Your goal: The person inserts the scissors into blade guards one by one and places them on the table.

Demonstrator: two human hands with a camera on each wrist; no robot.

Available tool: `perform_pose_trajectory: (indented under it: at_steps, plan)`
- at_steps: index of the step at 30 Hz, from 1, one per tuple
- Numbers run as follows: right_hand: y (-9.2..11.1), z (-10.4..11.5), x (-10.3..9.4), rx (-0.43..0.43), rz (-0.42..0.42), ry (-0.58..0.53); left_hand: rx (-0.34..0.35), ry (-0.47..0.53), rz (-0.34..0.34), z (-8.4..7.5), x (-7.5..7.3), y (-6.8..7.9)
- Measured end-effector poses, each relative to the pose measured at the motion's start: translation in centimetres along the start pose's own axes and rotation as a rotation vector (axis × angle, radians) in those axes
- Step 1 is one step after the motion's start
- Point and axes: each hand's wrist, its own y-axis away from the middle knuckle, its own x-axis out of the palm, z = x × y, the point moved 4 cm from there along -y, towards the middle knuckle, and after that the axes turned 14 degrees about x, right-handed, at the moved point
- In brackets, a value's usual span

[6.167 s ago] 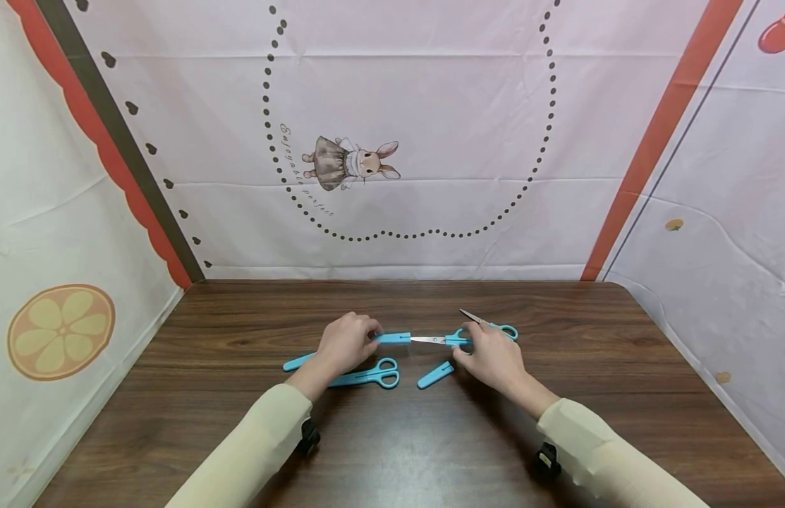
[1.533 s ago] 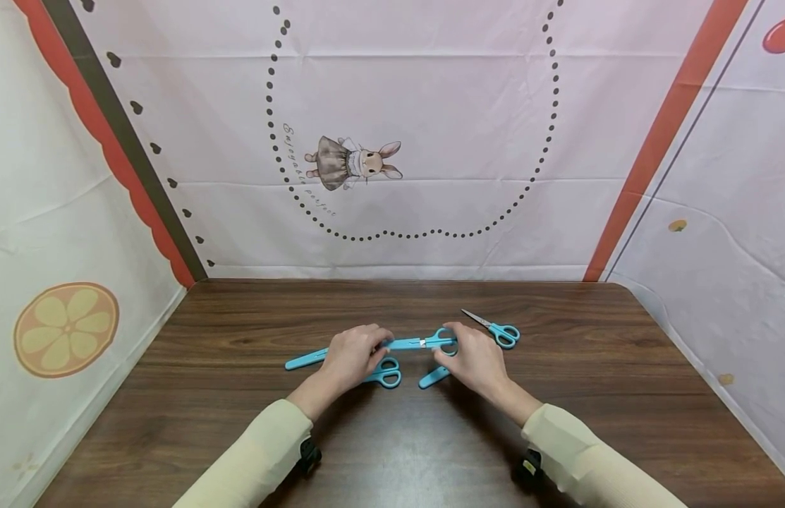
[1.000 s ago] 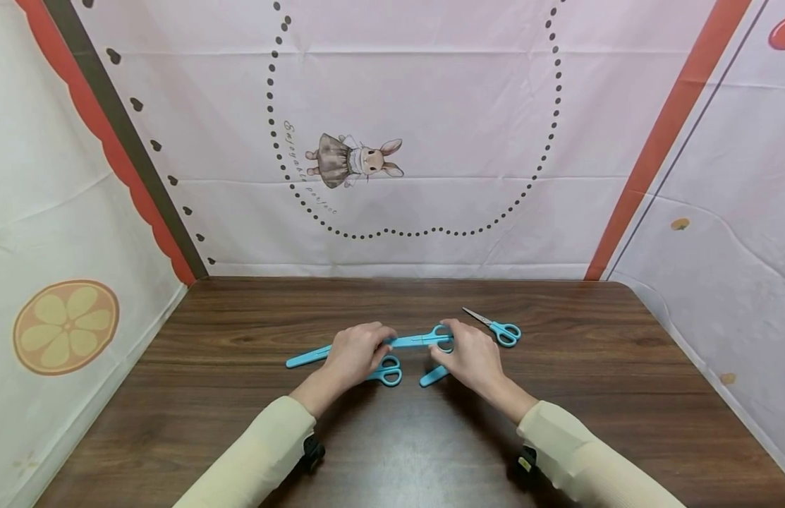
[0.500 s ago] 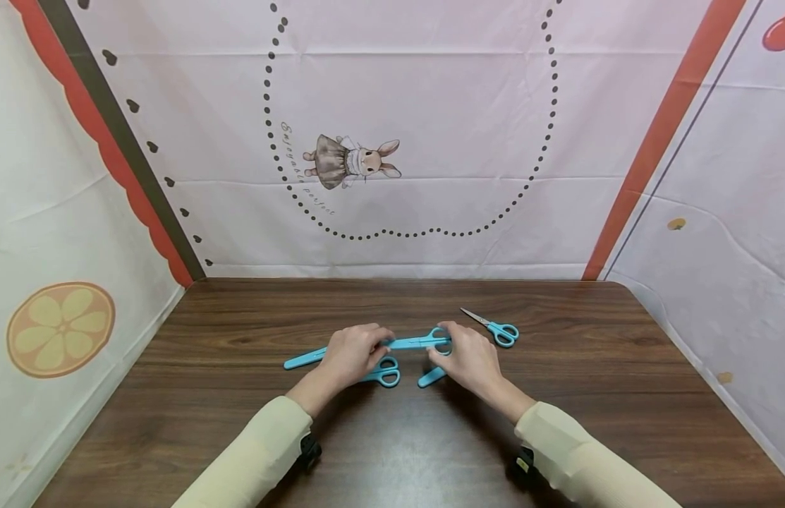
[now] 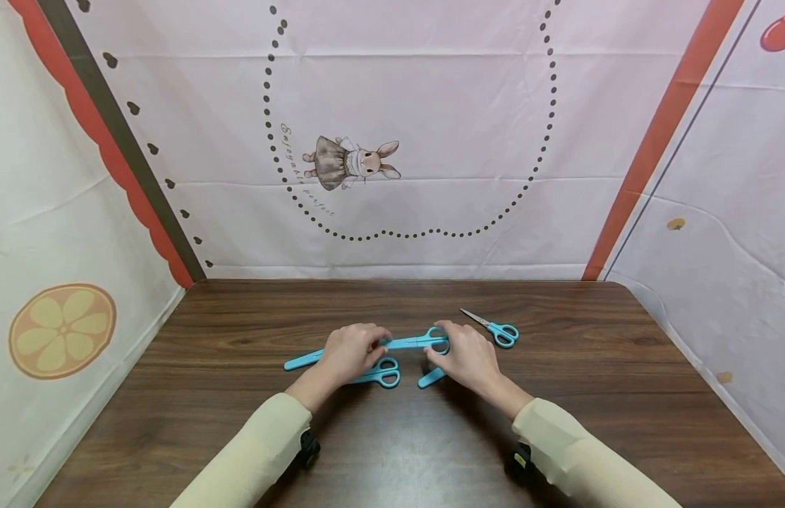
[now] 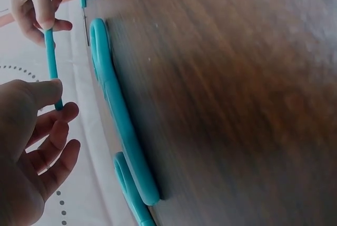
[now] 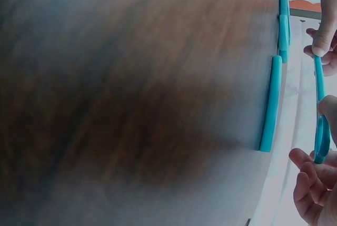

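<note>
In the head view, my left hand (image 5: 353, 353) and my right hand (image 5: 470, 354) hold one pair of blue-handled scissors (image 5: 412, 343) between them, above the table. The left thumb and fingers pinch the blue sheath, while the right hand pinches the finger loops. Sheath and handle meet, and no blade shows between them. Below the left hand lies a sheathed pair of scissors (image 6: 124, 120), partly hidden in the head view. A loose blue sheath (image 5: 431, 377) lies under the right hand. Behind that hand rests an unsheathed pair of scissors (image 5: 494, 328), its metal blades bare.
Another blue sheathed item (image 5: 303, 359) lies left of my left hand; the left wrist view shows a second handle loop (image 6: 125, 176) there. The brown wooden table (image 5: 392, 437) ends at a printed cloth backdrop (image 5: 417, 127) behind and at both sides.
Bare blade showed between sheath and handle earlier; it has slid fully into the sheath as my right hand moved left. In the last second both hands have stayed almost still.
</note>
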Motion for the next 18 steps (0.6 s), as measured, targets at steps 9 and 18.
perform_pose_trajectory:
  at_steps: [9,18]
  plan:
    - [-0.2,-0.1,0.3,-0.005,0.045,0.023,-0.040,-0.006,0.057,0.6,0.3,-0.2]
    - [-0.7,0.0,0.5,-0.013,0.071,0.034,-0.078,-0.037,0.081,1.3,0.4,-0.6]
